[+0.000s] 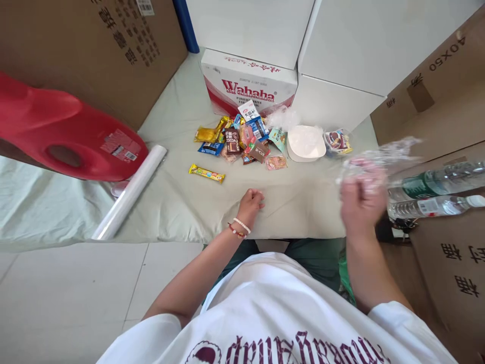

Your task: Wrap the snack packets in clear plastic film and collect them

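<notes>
My right hand (361, 202) is raised over the right end of the table, its fingers closed around a crumpled clear plastic bag (396, 152). Both are smeared by motion, and something pinkish shows at the fingers. On the cloth near the front edge rests my left hand (251, 205), fingers curled in with nothing visible in them. Beyond it lies a yellow snack bar (206, 173), apart from a heap of wrapped snacks (242, 139). Right of the heap stand a white bowl (306, 143) and a clear container (337, 142) with packaged snacks inside.
A Wahaha carton (248, 83) stands behind the snacks. At left are a big red plastic jug (71, 131) and a white roll of film (131, 192). Two plastic bottles (435, 206) lie at right by cardboard boxes (435, 86). Pale cloth (178, 202) covers the table.
</notes>
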Demonstrator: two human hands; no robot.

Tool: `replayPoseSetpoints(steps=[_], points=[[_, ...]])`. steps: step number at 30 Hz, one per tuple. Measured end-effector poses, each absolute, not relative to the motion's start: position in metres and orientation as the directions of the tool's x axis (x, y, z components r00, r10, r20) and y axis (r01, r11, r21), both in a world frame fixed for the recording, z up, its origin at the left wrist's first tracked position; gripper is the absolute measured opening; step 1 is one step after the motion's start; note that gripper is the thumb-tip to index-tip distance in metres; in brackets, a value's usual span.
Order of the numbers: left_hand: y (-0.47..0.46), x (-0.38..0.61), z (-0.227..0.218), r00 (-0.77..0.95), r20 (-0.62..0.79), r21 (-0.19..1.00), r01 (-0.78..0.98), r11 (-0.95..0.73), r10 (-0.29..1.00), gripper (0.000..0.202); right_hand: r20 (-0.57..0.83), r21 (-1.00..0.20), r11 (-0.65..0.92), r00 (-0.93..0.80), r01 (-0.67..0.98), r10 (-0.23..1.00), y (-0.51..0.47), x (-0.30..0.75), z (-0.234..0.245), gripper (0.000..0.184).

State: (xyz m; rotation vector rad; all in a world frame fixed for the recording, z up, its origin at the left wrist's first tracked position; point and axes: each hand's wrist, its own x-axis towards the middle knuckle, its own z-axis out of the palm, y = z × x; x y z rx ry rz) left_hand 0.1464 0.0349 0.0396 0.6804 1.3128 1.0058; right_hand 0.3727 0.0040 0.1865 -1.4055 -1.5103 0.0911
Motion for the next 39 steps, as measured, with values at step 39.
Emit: replayPoseSetpoints(steps=[39], points=[[0.071,0.069,0.056,-0.407,0.006,0.896,0.408,0.176,0.913,0.019,-0.364,-0.186,0.406,-0.446,0.895,0.817,-0.04,0.249,0.064,0.062]])
